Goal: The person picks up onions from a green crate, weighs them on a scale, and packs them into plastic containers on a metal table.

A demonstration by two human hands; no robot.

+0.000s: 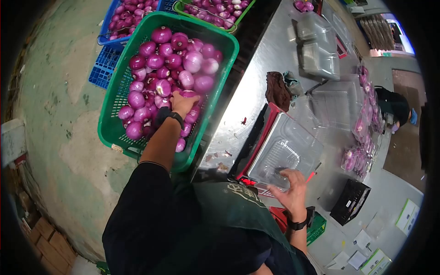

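Peeled purple onions (pixel 155 61) fill much of a green basket (pixel 106 133) at the left. My left hand (pixel 184 103) reaches into it, its fingers curled round a purple onion (pixel 188 93). On the steel table, a clear plastic tray (pixel 286 153) lies on a red scale (pixel 247 182) with a lit red display. At the tray's near edge is my right hand (pixel 291 189), thumb and fingers apart, with nothing held between them.
A blue basket (pixel 106 27) and a light green basket (pixel 233 30), both with onions, stand beyond. Stacked clear containers (pixel 318 59), a brown cloth (pixel 277 90), packed onions (pixel 355 158) and a black box (pixel 350 201) are on the table (pixel 238 110). Another person (pixel 393 106) is at the far right.
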